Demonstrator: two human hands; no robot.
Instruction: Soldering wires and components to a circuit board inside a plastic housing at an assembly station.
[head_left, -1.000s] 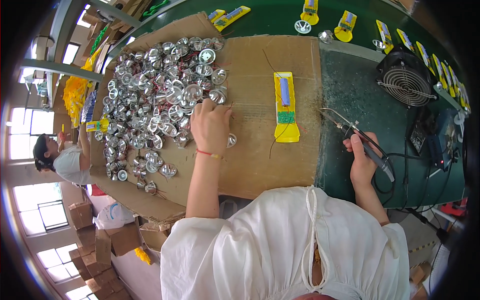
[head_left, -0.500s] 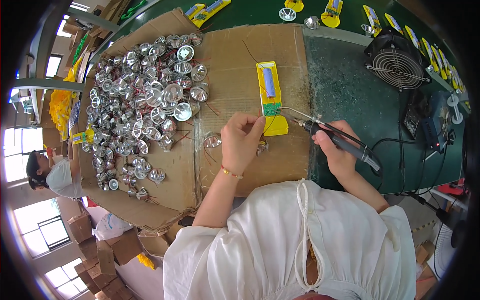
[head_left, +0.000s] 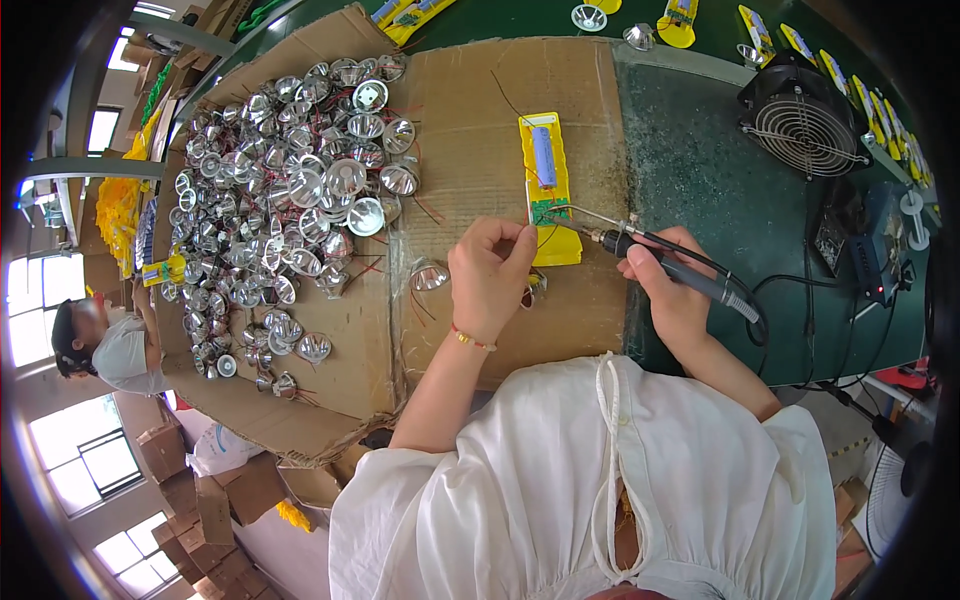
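A yellow plastic housing (head_left: 561, 248) lies on the cardboard sheet, holding a blue cylindrical battery (head_left: 544, 157) and a small green circuit board (head_left: 549, 212). My right hand (head_left: 668, 285) grips a soldering iron (head_left: 690, 283) with a black cable. Its tip, and a thin bent metal tube fixed along it, reach the board. My left hand (head_left: 492, 272) is closed in a pinch at the board's left edge; what sits between the fingertips is too small to make out. Partly hidden beside that hand is a reflector cup (head_left: 528, 294). Another reflector cup (head_left: 429, 276) with wires lies left of it.
A cardboard box (head_left: 340, 385) at left holds many silvery reflector cups (head_left: 303, 187). On the green table at right stand a black fan (head_left: 803, 130) and a blue powered unit (head_left: 874, 262). More yellow housings (head_left: 679, 22) line the far edge. Another person (head_left: 110, 345) is at far left.
The iron's tip and bent tube have shifted slightly left and down onto the board. My left hand stays pinched beside it. The whole view has shifted a little.
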